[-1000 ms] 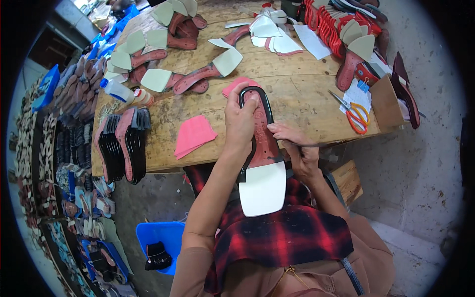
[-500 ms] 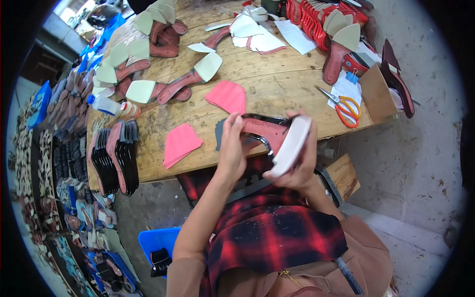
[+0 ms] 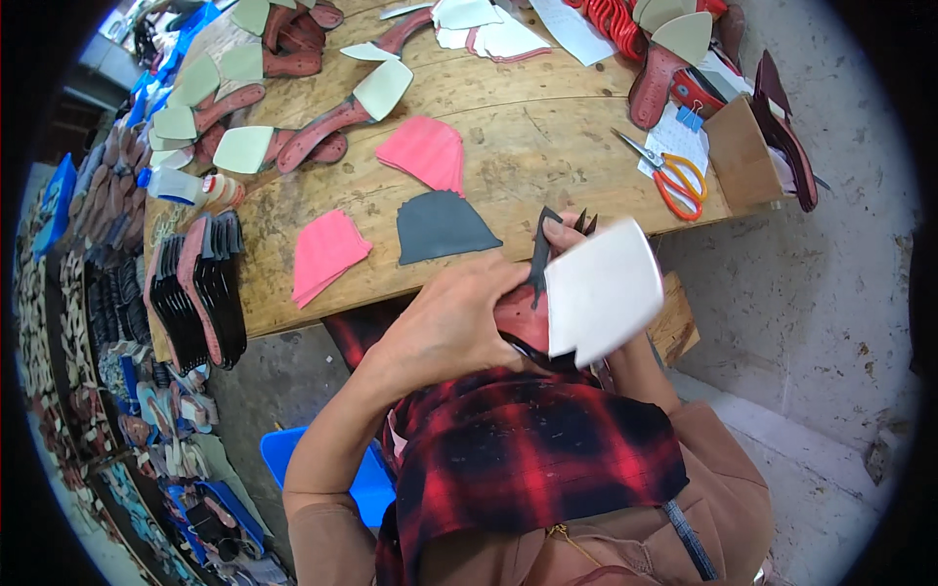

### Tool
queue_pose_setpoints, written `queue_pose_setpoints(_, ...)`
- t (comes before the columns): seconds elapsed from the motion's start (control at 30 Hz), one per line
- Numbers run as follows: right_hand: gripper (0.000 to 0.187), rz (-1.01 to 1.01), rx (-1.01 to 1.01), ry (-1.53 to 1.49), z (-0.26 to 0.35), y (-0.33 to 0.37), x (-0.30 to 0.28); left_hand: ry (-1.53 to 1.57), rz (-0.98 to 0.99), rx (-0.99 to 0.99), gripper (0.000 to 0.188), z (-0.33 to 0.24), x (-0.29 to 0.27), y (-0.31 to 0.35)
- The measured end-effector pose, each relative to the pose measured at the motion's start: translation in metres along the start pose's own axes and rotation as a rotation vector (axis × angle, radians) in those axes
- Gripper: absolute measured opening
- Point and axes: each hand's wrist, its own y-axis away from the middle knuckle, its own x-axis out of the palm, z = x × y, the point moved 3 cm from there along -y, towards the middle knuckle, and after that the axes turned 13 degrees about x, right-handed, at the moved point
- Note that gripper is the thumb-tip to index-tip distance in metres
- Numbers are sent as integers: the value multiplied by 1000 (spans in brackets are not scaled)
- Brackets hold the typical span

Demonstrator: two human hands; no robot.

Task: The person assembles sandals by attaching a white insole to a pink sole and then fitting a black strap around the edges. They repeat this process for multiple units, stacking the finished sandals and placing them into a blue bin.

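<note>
Above my lap, just off the table's front edge, I hold a shoe insole (image 3: 523, 319) with a reddish base and black edging. A smooth white pad (image 3: 606, 293) covers its wider end and faces up. My left hand (image 3: 454, 311) is closed round the reddish part, thumb and fingers gripping its sides. My right hand (image 3: 562, 232) grips from the far side by a black strip (image 3: 540, 256); most of that hand is hidden behind the white pad. A dark grey stack of cut pieces (image 3: 445, 227) lies on the table just beyond my left hand.
Pink cut pieces (image 3: 330, 256) lie beside black-edged insoles (image 3: 200, 293) at the table's left edge. Pale-padded insoles (image 3: 327, 137) spread farther back. At right are orange-handled scissors (image 3: 679, 186) and a cardboard box (image 3: 743, 156). A blue stool (image 3: 371, 488) stands below.
The insole has turned so its white pad now faces up. My left hand has shifted from its side to over the reddish part. The view has moved, showing the dark grey stack fully.
</note>
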Motion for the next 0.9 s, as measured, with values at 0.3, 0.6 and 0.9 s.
queue_pose_setpoints(0.3, 5, 273, 66, 21, 15, 10, -20, 88, 18, -5, 80, 25, 22, 4)
queue_pose_setpoints(0.6, 41, -43, -181, 625, -12, 5, -48, 236, -32, -103, 73, 55, 36, -2)
queue_pose_setpoints(0.9, 27, 430, 318, 187, -27, 11, -40, 264, 165, -43, 92, 54, 37, 13)
